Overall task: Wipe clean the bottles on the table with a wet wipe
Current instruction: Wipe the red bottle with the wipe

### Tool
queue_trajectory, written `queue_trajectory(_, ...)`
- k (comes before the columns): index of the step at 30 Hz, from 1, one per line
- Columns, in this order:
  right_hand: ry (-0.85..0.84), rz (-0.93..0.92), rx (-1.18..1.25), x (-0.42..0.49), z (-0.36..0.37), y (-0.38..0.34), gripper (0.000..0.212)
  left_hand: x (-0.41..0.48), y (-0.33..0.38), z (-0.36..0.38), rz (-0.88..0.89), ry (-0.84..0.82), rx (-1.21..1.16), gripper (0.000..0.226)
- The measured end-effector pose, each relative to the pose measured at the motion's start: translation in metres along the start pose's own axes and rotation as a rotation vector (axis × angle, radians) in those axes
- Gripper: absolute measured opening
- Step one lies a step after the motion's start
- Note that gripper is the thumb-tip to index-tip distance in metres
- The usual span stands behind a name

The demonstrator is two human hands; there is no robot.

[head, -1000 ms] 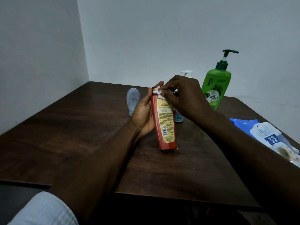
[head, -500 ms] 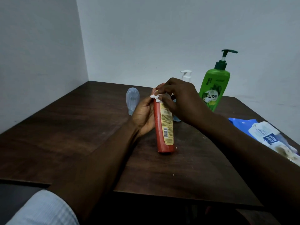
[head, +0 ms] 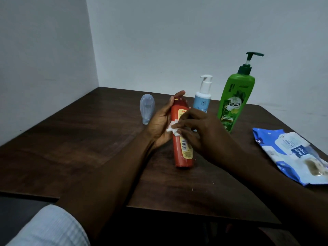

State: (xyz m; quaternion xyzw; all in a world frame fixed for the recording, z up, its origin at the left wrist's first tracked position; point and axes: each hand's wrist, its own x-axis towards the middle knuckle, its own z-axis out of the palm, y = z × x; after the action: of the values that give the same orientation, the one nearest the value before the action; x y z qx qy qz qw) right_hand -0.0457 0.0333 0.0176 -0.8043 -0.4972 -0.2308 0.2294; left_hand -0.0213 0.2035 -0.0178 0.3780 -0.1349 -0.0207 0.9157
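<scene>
From the head camera, the red bottle stands tilted near the middle of the table, its base on the wood. It looks like light, stiff plastic with a smooth, probably slippery skin, so holding it around the middle of the body seems safest. The left hand wraps it from behind, fingers curled and thumb at the top. The right hand comes over the front, fingertips pinching a small white wet wipe against the label. Three other bottles wait behind.
</scene>
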Motion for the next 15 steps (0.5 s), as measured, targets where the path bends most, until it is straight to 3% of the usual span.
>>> queue_trajectory(5, -0.076, -0.054, -0.020, -0.034, 0.002, -0.016, 0.035, 0.000, -0.001, -0.001, -0.027, -0.001, 0.020, 0.039)
queue_trajectory(15, -0.072, -0.137, -0.026, -0.067, 0.015, -0.023, 0.032, -0.001, 0.001, 0.000, -0.017, -0.039, 0.066, 0.038)
